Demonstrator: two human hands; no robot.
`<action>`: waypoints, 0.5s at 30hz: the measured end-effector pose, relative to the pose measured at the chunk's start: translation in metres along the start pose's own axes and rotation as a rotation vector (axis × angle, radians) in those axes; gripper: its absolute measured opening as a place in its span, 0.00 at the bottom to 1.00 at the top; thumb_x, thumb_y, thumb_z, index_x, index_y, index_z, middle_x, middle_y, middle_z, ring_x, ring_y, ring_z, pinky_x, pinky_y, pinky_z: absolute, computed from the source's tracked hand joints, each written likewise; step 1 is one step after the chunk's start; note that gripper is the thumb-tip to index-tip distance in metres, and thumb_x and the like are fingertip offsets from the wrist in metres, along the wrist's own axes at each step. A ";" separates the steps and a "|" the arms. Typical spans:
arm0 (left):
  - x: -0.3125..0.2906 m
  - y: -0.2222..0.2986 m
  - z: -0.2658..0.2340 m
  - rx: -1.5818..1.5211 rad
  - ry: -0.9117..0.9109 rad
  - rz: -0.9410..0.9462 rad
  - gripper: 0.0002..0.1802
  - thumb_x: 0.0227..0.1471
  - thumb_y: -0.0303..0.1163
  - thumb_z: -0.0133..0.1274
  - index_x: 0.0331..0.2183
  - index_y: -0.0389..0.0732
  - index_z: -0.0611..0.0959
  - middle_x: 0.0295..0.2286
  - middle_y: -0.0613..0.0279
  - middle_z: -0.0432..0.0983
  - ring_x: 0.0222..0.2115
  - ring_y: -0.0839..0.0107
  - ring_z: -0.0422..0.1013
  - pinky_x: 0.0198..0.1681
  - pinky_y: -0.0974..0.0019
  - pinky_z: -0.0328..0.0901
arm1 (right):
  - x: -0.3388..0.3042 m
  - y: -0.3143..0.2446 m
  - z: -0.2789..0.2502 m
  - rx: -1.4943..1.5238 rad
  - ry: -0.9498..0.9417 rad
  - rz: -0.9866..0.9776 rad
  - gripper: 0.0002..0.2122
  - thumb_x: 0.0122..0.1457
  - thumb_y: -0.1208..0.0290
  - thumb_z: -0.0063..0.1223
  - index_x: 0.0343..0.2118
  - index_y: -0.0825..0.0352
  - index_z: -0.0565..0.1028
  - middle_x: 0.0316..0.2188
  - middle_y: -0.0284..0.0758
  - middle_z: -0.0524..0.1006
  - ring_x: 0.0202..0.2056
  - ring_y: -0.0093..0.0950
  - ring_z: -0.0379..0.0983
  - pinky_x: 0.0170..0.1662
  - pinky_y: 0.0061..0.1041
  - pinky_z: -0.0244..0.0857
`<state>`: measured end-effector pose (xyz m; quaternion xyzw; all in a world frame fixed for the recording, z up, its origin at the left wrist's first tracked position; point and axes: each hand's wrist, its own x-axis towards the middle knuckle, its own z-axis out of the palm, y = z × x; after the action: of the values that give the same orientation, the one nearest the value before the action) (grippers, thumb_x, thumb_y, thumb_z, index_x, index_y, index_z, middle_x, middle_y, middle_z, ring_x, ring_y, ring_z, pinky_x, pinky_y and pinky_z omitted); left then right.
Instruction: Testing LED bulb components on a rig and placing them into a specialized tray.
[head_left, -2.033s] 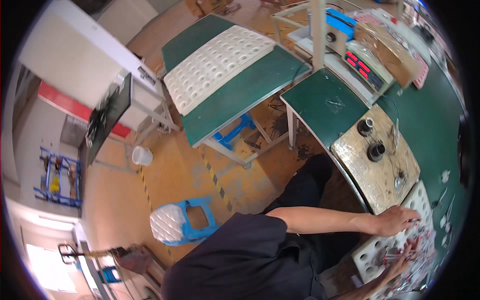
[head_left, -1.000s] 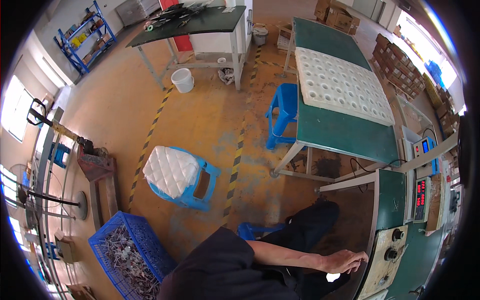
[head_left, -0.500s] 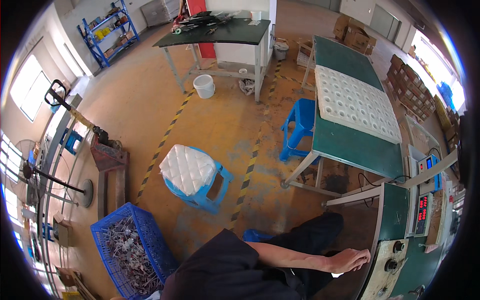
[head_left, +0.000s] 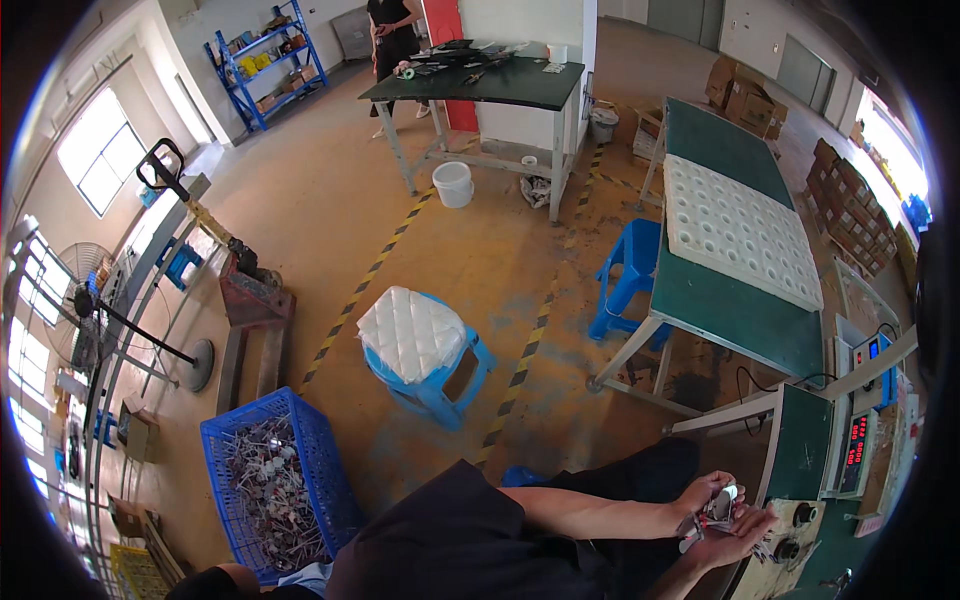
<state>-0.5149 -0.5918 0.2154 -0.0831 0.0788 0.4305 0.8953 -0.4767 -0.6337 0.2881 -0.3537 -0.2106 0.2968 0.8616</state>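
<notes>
My left hand (head_left: pixel 703 492) and my right hand (head_left: pixel 732 546) are together at the near edge of the green worktable (head_left: pixel 803 430). Between them they hold a bunch of small shiny metal parts with thin stems (head_left: pixel 716 512), the fingers curled round it. Some thin stems stick out by the right fingers. Close beside the hands, a pale board with black round fittings (head_left: pixel 788 550) lies on the tabletop. The blue plastic basket (head_left: pixel 345 480) at lower left is filled with similar thin-stemmed metal parts (head_left: pixel 275 490).
A blue stool with a white quilted cushion (head_left: pixel 412 335) stands ahead. Farther right, a white foam tray with round holes (head_left: pixel 745 230) lies on another green table. A counter with a red display (head_left: pixel 855 455), a pallet jack (head_left: pixel 250 290) and a person (head_left: pixel 393 40) at the far table are visible.
My left hand, earlier at the table edge, has turned, and my right hand has come into view. Both now hold the bunch of parts. The view has shifted, showing more of the standing person.
</notes>
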 end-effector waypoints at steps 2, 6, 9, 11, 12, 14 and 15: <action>-0.002 0.004 0.002 -0.063 -0.009 -0.001 0.07 0.67 0.30 0.41 0.41 0.39 0.72 0.38 0.50 0.76 0.28 0.61 0.74 0.33 0.59 0.74 | 0.002 0.005 -0.003 0.033 -0.061 0.043 0.13 0.71 0.62 0.44 0.39 0.68 0.73 0.18 0.21 0.50 0.20 0.12 0.46 0.27 0.15 0.49; -0.003 0.006 0.003 -0.092 -0.034 0.013 0.06 0.66 0.29 0.41 0.41 0.38 0.72 0.36 0.49 0.75 0.27 0.60 0.73 0.33 0.60 0.74 | 0.002 0.012 0.000 -0.037 0.048 0.070 0.14 0.70 0.63 0.45 0.44 0.70 0.74 0.19 0.20 0.50 0.21 0.11 0.44 0.25 0.13 0.45; -0.003 0.006 0.001 -0.102 -0.021 0.024 0.05 0.66 0.28 0.41 0.40 0.38 0.71 0.34 0.49 0.74 0.27 0.61 0.72 0.32 0.61 0.73 | 0.000 0.013 0.005 -0.069 0.099 0.067 0.17 0.70 0.62 0.45 0.53 0.71 0.73 0.19 0.20 0.50 0.21 0.11 0.44 0.26 0.13 0.43; -0.003 0.008 -0.002 -0.115 -0.035 0.018 0.05 0.65 0.27 0.42 0.40 0.37 0.71 0.32 0.50 0.73 0.27 0.61 0.72 0.31 0.60 0.73 | -0.001 0.011 0.008 -0.155 0.023 0.082 0.19 0.71 0.62 0.44 0.57 0.71 0.69 0.19 0.20 0.50 0.21 0.11 0.45 0.26 0.12 0.44; -0.003 0.009 -0.003 -0.102 -0.063 0.034 0.05 0.65 0.27 0.42 0.40 0.37 0.71 0.32 0.50 0.73 0.27 0.61 0.72 0.30 0.61 0.73 | -0.001 0.009 0.010 -0.195 -0.014 0.088 0.21 0.71 0.63 0.43 0.60 0.71 0.68 0.19 0.20 0.50 0.21 0.11 0.45 0.26 0.12 0.44; -0.003 0.012 -0.006 -0.077 -0.117 0.065 0.04 0.65 0.26 0.43 0.41 0.37 0.71 0.31 0.51 0.73 0.27 0.62 0.71 0.30 0.61 0.73 | -0.003 0.007 0.015 -0.129 -0.093 0.121 0.22 0.72 0.63 0.42 0.63 0.70 0.65 0.19 0.20 0.50 0.21 0.12 0.46 0.27 0.12 0.46; -0.003 0.013 -0.007 -0.064 -0.137 0.080 0.04 0.65 0.26 0.43 0.40 0.37 0.71 0.31 0.51 0.73 0.28 0.62 0.71 0.31 0.61 0.72 | -0.004 0.006 0.018 -0.097 -0.132 0.138 0.22 0.72 0.63 0.41 0.64 0.69 0.63 0.19 0.20 0.50 0.21 0.12 0.46 0.27 0.12 0.47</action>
<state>-0.5273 -0.5872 0.2079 -0.0788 0.0070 0.4729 0.8775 -0.4927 -0.6242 0.2947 -0.3882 -0.2562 0.3675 0.8054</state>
